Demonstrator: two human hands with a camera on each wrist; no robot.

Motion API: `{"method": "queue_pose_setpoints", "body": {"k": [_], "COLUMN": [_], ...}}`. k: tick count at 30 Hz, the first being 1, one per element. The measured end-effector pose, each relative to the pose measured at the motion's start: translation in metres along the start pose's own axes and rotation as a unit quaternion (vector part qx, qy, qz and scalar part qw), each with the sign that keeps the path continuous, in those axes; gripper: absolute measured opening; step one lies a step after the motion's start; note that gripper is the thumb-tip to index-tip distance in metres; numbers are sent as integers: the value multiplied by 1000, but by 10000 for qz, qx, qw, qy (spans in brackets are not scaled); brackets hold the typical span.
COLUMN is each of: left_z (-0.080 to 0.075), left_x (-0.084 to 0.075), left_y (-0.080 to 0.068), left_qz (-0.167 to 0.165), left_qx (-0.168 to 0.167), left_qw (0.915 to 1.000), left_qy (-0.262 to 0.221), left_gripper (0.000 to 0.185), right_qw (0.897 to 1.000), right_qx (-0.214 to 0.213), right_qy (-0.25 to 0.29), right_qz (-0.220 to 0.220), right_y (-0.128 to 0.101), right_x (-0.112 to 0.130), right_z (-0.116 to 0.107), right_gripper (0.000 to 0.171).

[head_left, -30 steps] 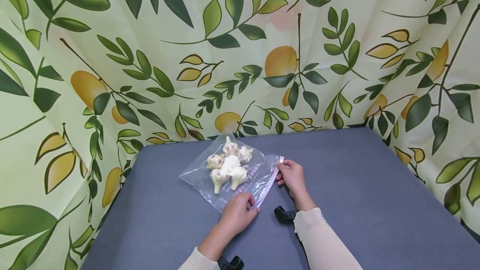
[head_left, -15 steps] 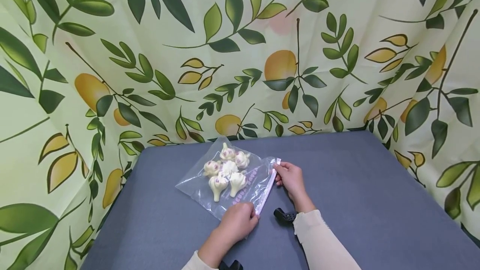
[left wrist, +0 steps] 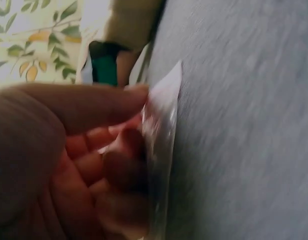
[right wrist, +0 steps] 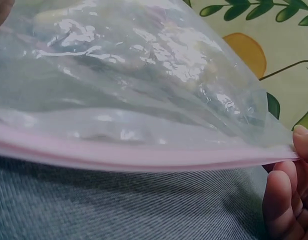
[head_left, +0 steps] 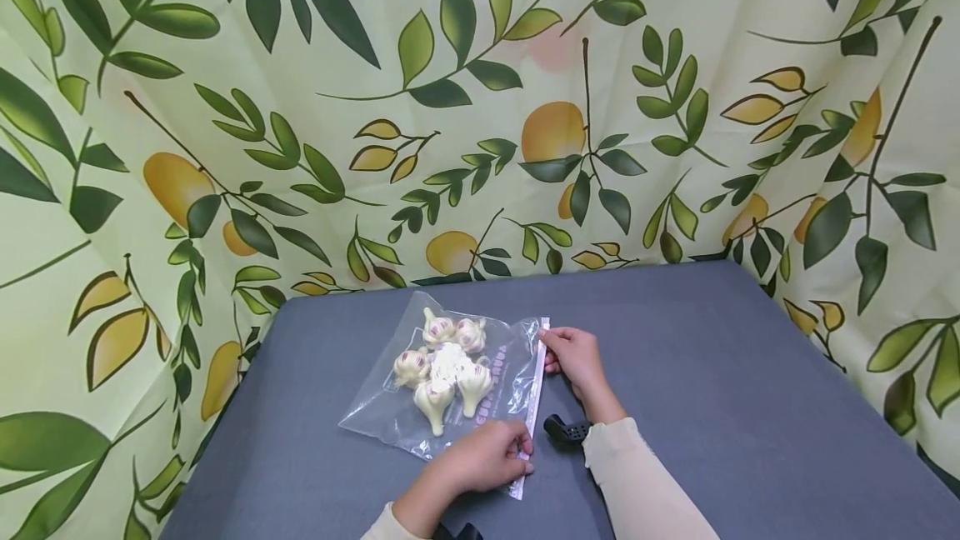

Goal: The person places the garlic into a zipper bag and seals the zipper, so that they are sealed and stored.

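Note:
A clear zip bag (head_left: 375, 411) with a pink closure strip lies on the table, several garlic bulbs (head_left: 435, 400) inside it. The bulbs have pale skins with purple streaks. My right hand (head_left: 573, 361) pinches the far end of the strip between thumb and fingers, as the right wrist view also shows at the pink strip (right wrist: 144, 155). At the strip's near part is my left hand (head_left: 487, 457), thumb and curled fingers at the bag's edge. In the left wrist view the thumb (left wrist: 104, 105) meets that edge (left wrist: 164, 110), whose corner sticks out past the hand.
The grey-blue table (head_left: 675, 357) extends around the bag on all sides. Behind and beside it hangs a leaf-and-fruit patterned cloth (head_left: 480, 107). A black wrist device (head_left: 566, 429) sits by the right sleeve.
The bag has shifted left and nearer, and its strip has turned steeper. My left hand has moved nearer and slightly right, and the strip's near end now shows beyond it. The right hand keeps its pinch.

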State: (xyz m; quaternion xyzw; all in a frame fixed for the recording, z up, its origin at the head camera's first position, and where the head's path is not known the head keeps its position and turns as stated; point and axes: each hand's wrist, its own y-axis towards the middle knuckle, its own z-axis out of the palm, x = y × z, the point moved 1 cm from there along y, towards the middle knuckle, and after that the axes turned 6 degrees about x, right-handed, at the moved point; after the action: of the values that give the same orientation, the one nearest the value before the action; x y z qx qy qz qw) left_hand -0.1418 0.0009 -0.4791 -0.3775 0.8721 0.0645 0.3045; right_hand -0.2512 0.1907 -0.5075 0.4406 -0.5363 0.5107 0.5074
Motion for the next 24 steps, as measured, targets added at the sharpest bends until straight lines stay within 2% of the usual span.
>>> {"method": "queue_pose_setpoints", "body": {"k": [2,6,11,15,17,19,22,24], "left_z": [-4,-9,-14,-27,-39,-51,-72,-86], "left_x": [1,2,-1,-5,-6,-6,-4,-2], "left_y": [1,3,7,16,24,33,50,62], "left_qz": [159,399,460,558,640,663,607,503], "left_qx": [264,618,851,880,651,283,-400,-853], "left_qw": [9993,9970,9953,9946,9958,9968,9949,9921], "left_qy": [-204,-246,-76,7,-94,-348,-698,-771], "left_gripper": [18,21,21,17,12,8,2,6], "right_qw": [10000,9998,9993,9991,9990,9989,9987,9986], "right_qx": [6,86,176,214,250,292,312,302], "right_qy": [36,164,305,326,338,349,386,424], "right_qz": [6,38,125,146,140,119,139,136], "right_y": [0,0,0,2,3,2,1,1], "right_x": [2,7,8,4,2,1,0,2], "right_z": [-2,-4,-7,-8,-8,-6,-5,-4], "right_gripper": [29,30,30,31,32,34,33,32]}}
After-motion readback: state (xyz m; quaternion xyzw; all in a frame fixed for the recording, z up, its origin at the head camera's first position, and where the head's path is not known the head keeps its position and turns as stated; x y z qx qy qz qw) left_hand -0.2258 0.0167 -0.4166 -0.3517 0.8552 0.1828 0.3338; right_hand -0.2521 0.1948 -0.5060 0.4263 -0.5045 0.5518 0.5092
